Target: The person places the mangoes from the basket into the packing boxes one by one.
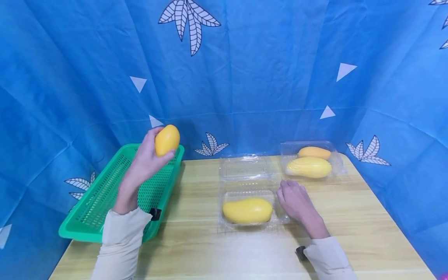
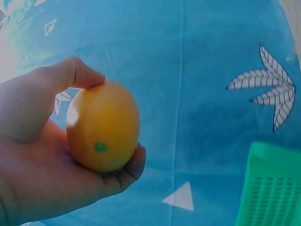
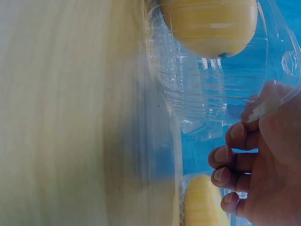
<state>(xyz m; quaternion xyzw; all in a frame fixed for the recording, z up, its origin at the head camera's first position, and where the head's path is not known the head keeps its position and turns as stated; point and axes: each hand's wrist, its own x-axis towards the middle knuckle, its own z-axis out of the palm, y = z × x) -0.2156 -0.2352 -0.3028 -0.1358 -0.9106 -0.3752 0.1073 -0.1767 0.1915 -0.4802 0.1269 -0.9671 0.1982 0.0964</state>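
Note:
My left hand [image 1: 144, 163] grips a yellow mango [image 1: 168, 140], raised over the far end of the green basket [image 1: 167, 196]. The left wrist view shows thumb and fingers round the mango [image 2: 106, 127], its green stem spot facing the camera. On the table, a clear plastic clamshell box [image 1: 245, 168] lies with its lid folded back. One mango [image 1: 247, 210] lies lengthwise in its near half. My right hand [image 1: 296, 200] is at the box's right side; in the right wrist view its thumb and forefinger pinch the rim [image 3: 277, 103], the other fingers loosely curled.
A second clear box [image 1: 288, 148] stands at the table's back right with two mangoes [image 1: 309, 167] in it. The slatted green basket fills the table's left side. Blue patterned cloth [image 1: 266, 77] hangs behind and along the sides of the wooden table [image 1: 196, 249].

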